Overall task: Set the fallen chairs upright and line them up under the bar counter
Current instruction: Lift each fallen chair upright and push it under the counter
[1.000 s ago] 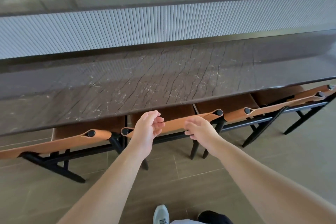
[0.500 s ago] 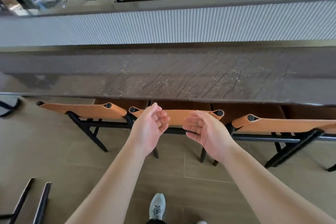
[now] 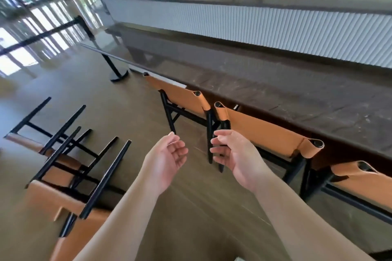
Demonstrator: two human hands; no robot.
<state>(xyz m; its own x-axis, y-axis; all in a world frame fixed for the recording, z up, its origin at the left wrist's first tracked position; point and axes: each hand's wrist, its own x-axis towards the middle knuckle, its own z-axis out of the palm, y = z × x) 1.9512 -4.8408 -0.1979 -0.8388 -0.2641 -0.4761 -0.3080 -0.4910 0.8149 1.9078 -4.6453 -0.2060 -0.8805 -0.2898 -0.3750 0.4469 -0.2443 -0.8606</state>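
Both hands, left hand [image 3: 167, 158] and right hand [image 3: 235, 155], hung loosely curled, holding nothing, while fallen chairs [image 3: 63, 167] (legs up) lay left of the bar counter [image 3: 297, 91].

Left hand [image 3: 167, 158], right hand [image 3: 235, 155] outstretched, loosely cupped

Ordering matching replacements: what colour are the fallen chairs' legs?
Black, on the tan-seated fallen chairs; head view.

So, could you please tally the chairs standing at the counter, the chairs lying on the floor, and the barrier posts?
Standing chairs at the counter: 3
Fallen chairs on the floor: 2, as far as the tangle of legs lets me tell
Barrier posts: 2
Total: 7
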